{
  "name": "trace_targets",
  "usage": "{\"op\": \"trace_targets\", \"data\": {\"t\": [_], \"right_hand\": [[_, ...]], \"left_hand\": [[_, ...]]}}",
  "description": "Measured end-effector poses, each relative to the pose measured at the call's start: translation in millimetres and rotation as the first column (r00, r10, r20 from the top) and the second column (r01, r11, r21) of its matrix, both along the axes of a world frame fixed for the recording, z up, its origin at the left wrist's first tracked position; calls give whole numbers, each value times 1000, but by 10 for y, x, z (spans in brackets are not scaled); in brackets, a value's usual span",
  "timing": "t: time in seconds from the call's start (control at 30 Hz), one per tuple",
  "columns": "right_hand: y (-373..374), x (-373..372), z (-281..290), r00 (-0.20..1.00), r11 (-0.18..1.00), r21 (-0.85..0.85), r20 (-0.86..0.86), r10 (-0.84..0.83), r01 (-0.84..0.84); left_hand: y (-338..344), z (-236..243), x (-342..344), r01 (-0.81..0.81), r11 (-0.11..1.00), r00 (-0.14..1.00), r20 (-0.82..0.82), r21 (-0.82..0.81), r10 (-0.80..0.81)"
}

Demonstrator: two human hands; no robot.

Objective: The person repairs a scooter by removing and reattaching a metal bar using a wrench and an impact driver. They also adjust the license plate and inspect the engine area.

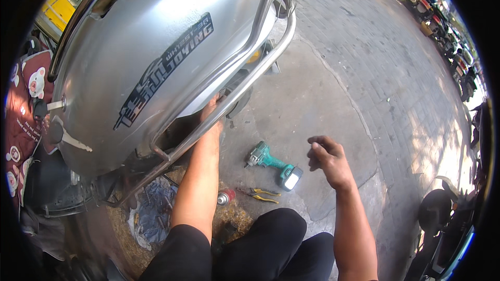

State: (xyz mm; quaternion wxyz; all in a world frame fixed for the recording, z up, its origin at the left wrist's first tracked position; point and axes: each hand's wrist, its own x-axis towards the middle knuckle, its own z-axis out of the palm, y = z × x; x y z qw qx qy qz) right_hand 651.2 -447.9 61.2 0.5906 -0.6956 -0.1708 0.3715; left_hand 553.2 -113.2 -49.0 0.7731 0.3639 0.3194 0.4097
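Observation:
A silver scooter body [104,52] fills the upper left, with a bent metal rail [245,88] along its side. My left hand [211,109] reaches under the panel behind that rail, its fingers hidden. My right hand [325,158] is raised over the pavement, fingers loosely curled and apart, holding nothing. To its left a teal cordless impact tool [271,158] lies on the ground. Below that are yellow-handled pliers [264,196] and a red can [225,196]. A grey crumpled cloth [153,208], with small objects on it, lies left of my left forearm.
A dark red cover printed with bears [28,93] hangs at the far left, and keys [73,140] hang from the scooter. Parked scooters [437,21] line the upper right edge; a dark vehicle [437,218] stands at the lower right. Paving [364,47] runs along the right.

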Motion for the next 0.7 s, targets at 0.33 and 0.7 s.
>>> {"op": "trace_targets", "data": {"t": [0.33, 0.7], "right_hand": [[1777, 8, -310, 981, 973, 124, 45, 190, -194], [2450, -94, -850, 885, 809, 584, -335, 322, -73]], "left_hand": [[-221, 193, 146, -165, 978, 971, -195, -126, 139], [-357, 313, 98, -239, 971, 948, -221, -18, 229]]}}
